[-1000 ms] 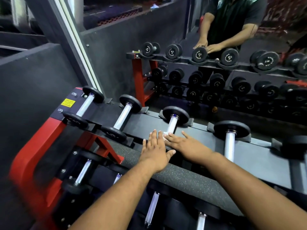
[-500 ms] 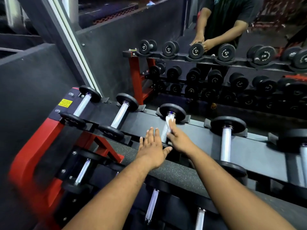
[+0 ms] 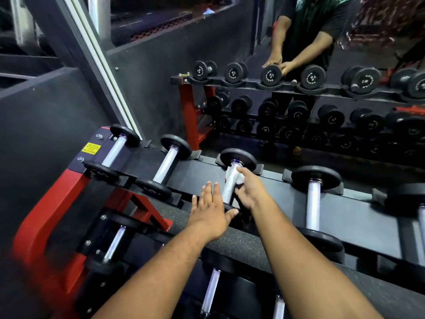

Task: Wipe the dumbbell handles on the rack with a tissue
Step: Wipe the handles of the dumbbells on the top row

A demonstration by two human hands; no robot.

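Top shelf of rack [image 3: 200, 173]: third dumbbell from L [image 3: 233, 176] is being wiped. White tissue [image 3: 233, 177] is being pinched around upper end of its chrome handle [image 3: 228, 189], just below the far weight plate [image 3: 238, 158], by R hand [image 3: 249, 189]; grip is closed on tissue w/ thumb on top and fingers curled around the handle. L hand [image 3: 210, 212] is being laid flat just L of the same handle, fingers straight & together, thumb spread toward near plate; nothing is being held in it.

Two smaller dumbbells [image 3: 169, 165] are being seated further L on the same shelf, a larger one [image 3: 314, 199] further R. More chrome handles are being seen on lower shelf [image 3: 115, 242]. Yellow label [image 3: 91, 148] is being shown on the rack's L end, above the red frame [image 3: 46, 217]. Mirror [image 3: 299, 100] behind is being filled w/ reflected rack and person.
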